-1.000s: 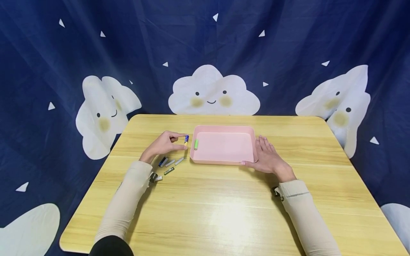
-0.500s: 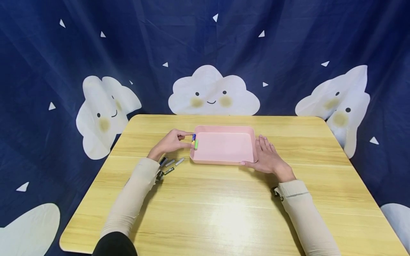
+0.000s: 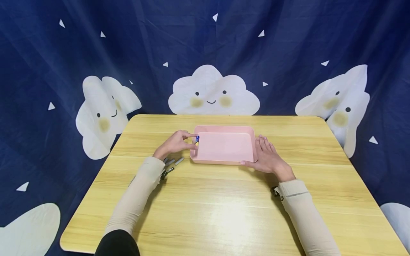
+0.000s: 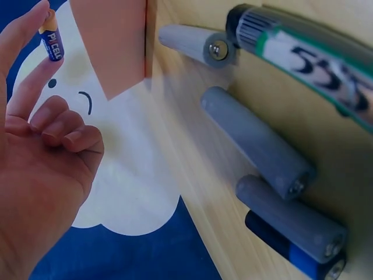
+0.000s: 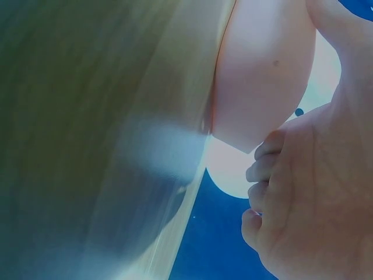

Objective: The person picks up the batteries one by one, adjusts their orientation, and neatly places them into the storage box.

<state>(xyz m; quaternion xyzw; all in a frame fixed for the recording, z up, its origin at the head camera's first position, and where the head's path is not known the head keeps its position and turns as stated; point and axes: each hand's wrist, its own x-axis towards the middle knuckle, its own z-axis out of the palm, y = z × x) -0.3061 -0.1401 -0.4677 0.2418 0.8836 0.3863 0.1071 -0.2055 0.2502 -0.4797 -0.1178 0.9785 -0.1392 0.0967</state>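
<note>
My left hand [image 3: 176, 143] pinches a blue and yellow battery [image 3: 197, 140] by its two ends, between thumb and forefinger. It holds the battery over the left end of the pink tray [image 3: 224, 147]. In the left wrist view the other fingers curl toward the palm, and lettering shows on the blue battery [image 4: 52, 41]. The green battery at that end of the tray is hidden behind the held one. At the tray's right side, my right hand [image 3: 269, 158] lies with straight fingers along the wall, its thumb at the near corner.
Several loose batteries lie on the wooden table [image 3: 205, 199] by my left wrist: grey ones [image 4: 256, 143], a dark blue one [image 4: 285, 242] and one with a green-edged label [image 4: 315, 64]. Behind the table hangs a navy curtain [image 3: 147, 42] with cloud faces.
My left hand has carried the blue and yellow battery rightward, from beside the tray to over its left end, covering the green battery. The right hand has stayed in place.
</note>
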